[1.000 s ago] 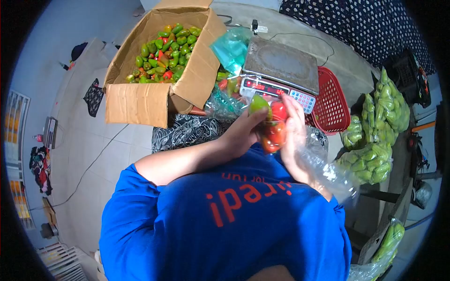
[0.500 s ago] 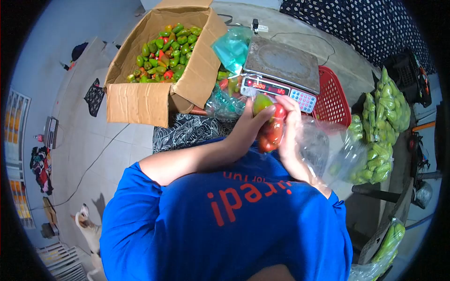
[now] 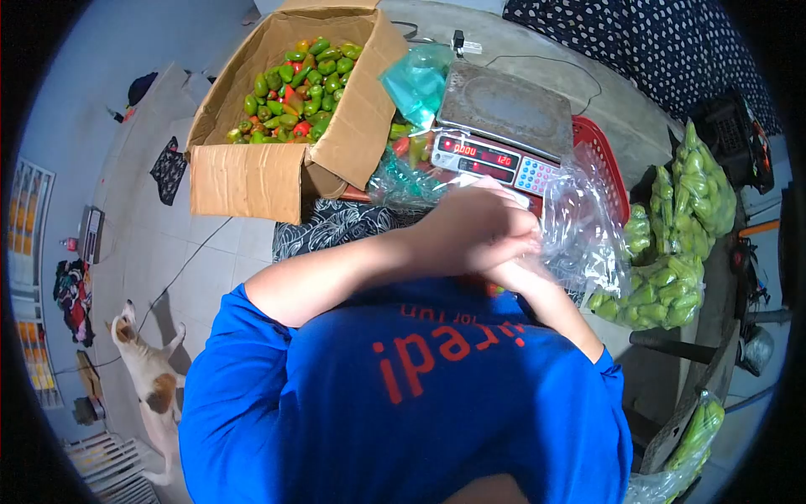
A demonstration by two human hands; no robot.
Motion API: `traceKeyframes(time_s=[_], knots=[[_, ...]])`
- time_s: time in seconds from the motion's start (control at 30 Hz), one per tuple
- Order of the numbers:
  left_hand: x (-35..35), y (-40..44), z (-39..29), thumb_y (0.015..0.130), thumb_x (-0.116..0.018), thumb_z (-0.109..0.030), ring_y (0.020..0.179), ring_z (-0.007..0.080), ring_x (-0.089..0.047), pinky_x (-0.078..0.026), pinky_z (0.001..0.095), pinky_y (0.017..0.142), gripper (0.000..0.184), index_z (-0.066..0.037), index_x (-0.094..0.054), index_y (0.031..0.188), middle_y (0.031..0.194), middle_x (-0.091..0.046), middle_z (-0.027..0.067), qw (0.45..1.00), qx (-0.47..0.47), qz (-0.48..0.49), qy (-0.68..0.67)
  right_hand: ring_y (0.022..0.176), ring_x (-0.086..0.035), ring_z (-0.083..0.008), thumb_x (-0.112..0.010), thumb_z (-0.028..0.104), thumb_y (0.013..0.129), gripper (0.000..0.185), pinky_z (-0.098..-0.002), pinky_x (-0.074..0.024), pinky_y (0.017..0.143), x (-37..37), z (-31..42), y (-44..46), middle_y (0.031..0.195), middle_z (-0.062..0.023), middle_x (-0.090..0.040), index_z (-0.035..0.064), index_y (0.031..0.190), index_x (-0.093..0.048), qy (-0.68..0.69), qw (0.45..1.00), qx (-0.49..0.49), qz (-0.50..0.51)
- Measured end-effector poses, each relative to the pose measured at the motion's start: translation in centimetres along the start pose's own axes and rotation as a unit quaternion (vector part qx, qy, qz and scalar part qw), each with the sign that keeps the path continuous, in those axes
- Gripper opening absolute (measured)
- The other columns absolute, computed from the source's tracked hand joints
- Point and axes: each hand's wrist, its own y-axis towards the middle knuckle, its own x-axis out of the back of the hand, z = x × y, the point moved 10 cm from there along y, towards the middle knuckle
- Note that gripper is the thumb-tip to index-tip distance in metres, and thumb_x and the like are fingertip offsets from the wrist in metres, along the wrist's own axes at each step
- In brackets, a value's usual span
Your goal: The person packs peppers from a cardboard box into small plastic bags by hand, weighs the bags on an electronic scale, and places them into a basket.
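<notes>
My left hand (image 3: 485, 225) is closed at the gathered part of a clear plastic bag (image 3: 588, 231), smeared a little by motion. My right hand (image 3: 522, 273) is pressed close under it, also closed on the bag, its fingers mostly hidden. The bag's loose, crinkled top spreads out to the right of my hands. Of the red and green peppers (image 3: 494, 288) in the bag, only a small patch shows below my wrists, against the blue shirt. Just beyond my hands stands a digital scale (image 3: 504, 109) with lit red digits.
A cardboard box (image 3: 248, 181) of green and red peppers (image 3: 311, 92) is at the left. Teal plastic bags (image 3: 418, 84) lie beside the scale, with a red basket (image 3: 600, 151) behind it. Filled bags of green vegetables (image 3: 663, 294) stand right. A dog (image 3: 155, 378) is on the floor.
My hands have gone from cupping the bagged peppers to gripping the bag together, left over right. The bag's loose top swung up to the right. The dog moved further into view.
</notes>
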Motion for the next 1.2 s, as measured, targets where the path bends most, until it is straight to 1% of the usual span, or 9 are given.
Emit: traceKeyframes(time_s=[0.13,0.23,0.3,0.33,0.53,0.67,0.8,0.97,1.2], knots=[[1.0,0.0,-0.4,0.084,-0.058,-0.017,0.078,0.0193,-0.059,-0.045,0.0314,0.076,0.018,-0.006,-0.062,0.097,0.08,-0.06,0.0057,0.979,0.047,-0.067,-0.185,0.121,-0.043,-0.0221,-0.039,0.026,0.093,0.039,-0.0342,-0.0355,0.101,-3.5,2.6,-2.4,0.124,-0.0147,-0.048,-0.0002,0.121,-0.049,-0.507,0.792,0.332,0.069],[4.0,-1.0,1.5,0.082,-0.059,-0.007,0.095,0.0109,-0.052,-0.044,0.029,0.083,0.034,-0.005,-0.052,0.115,0.098,-0.056,0.0019,0.934,0.096,-0.169,-0.3,0.118,-0.046,-0.0215,-0.035,0.028,0.096,0.042,-0.0335,-0.0364,0.1,-5.6,4.0,-3.5,0.123,-0.0154,-0.05,0.0001,0.124,-0.049,-0.813,0.368,0.451,-0.029],[5.5,-3.3,4.6,0.082,-0.063,-0.014,0.103,0.0143,-0.051,-0.043,0.03,0.088,0.049,-0.004,-0.041,0.125,0.11,-0.053,0.0064,0.916,0.1,-0.295,-0.253,0.113,-0.051,-0.0243,-0.033,0.036,0.099,0.049,-0.0369,-0.0398,0.099,-5.7,5.7,-3.0,0.124,-0.0168,-0.051,-0.0001,0.129,-0.045,-0.843,0.34,0.411,-0.07],[5.3,-4.7,6.7,0.08,-0.067,-0.017,0.101,0.0158,-0.052,-0.044,0.0292,0.086,0.057,-0.003,-0.037,0.127,0.11,-0.052,0.0077,0.887,0.139,-0.35,-0.268,0.115,-0.051,-0.0275,-0.033,0.041,0.098,0.054,-0.0399,-0.042,0.098,-6.8,3.3,-3.0,0.127,-0.019,-0.048,-0.0009,0.133,-0.039,-0.772,0.507,0.383,0.02],[-5.6,-5.1,8.7,0.08,-0.069,-0.018,0.106,0.0142,-0.05,-0.044,0.0297,0.087,0.071,-0.005,-0.022,0.133,0.114,-0.05,0.0074,0.736,0.257,-0.143,-0.609,0.114,-0.051,-0.0246,-0.028,0.048,0.097,0.063,-0.0374,-0.0405,0.099,-8.5,0.1,-2.9,0.131,-0.0169,-0.046,0.0017,0.14,-0.027,-0.696,0.55,0.442,0.133],[1.8,-3.5,2.4,0.066,-0.074,-0.009,0.121,0.0289,-0.043,-0.034,0.0402,0.102,0.06,-0.01,-0.049,0.122,0.124,-0.05,0.0092,0.966,0.016,-0.192,-0.174,0.119,-0.046,-0.0225,-0.03,0.045,0.098,0.059,-0.0344,-0.0377,0.1,-6.3,2.4,-2.7,0.134,-0.0144,-0.044,0.0043,0.14,-0.032,-0.678,0.589,0.439,0.018],[-0.1,-4.4,-1.2,0.067,-0.068,-0.007,0.119,0.0299,-0.042,-0.032,0.0406,0.101,0.054,-0.013,-0.051,0.118,0.121,-0.048,0.008,0.972,-0.162,-0.115,0.128,0.12,-0.046,-0.0242,-0.029,0.046,0.097,0.058,-0.0363,-0.0394,0.099,-4.7,0.7,-1.2,0.133,-0.0154,-0.046,0.006,0.139,-0.034,-0.655,0.728,0.2,0.024],[0.1,-5.9,5.4,0.081,-0.064,-0.023,0.123,0.0268,-0.043,-0.039,0.0395,0.098,0.07,-0.015,-0.025,0.138,0.129,-0.044,0.0107,0.951,0.054,-0.246,-0.181,0.122,-0.046,-0.0266,-0.024,0.045,0.098,0.062,-0.0384,-0.0358,0.103,-11.0,-0.2,-4.8,0.133,-0.018,-0.045,-0.0027,0.136,-0.035,-0.71,0.554,0.422,0.101],[-4.4,-4.7,4.7,0.081,-0.069,-0.019,0.115,0.0224,-0.049,-0.04,0.0399,0.096,0.071,-0.01,-0.027,0.136,0.132,-0.043,0.0096,0.854,0.189,0.047,-0.482,0.129,-0.037,-0.0256,-0.022,0.043,0.099,0.059,-0.037,-0.0255,0.108,-11.4,-3.1,-4.4,0.14,-0.014,-0.039,0.0,0.138,-0.034,-0.872,0.192,0.443,0.079]])
